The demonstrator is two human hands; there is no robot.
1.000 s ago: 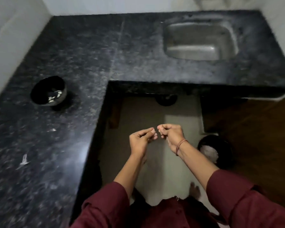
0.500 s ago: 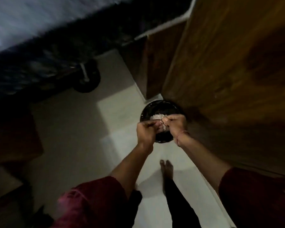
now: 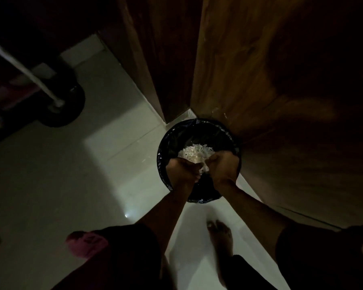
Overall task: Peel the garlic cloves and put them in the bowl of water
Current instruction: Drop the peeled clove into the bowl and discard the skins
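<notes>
My left hand [image 3: 182, 168] and my right hand [image 3: 222, 166] are held close together over a black bin [image 3: 161, 151] lined with a dark bag. Their curled fingers pinch a small pale garlic clove [image 3: 203, 169] between them; the dim light hides its detail. A heap of white garlic peels [image 3: 195, 152] lies inside the bin just beyond my fingers. The bowl of water is out of view.
The bin stands on a pale tiled floor [image 3: 50, 185] against a brown wooden cabinet door [image 3: 281, 80]. A dark round object with a white pipe [image 3: 63, 109] sits at the left. My bare foot [image 3: 220, 233] is just behind the bin.
The view has swung from the black counter and sink down to the floor bin. My hands, still pinched together, have moved over the bin and lower towards the peels.
</notes>
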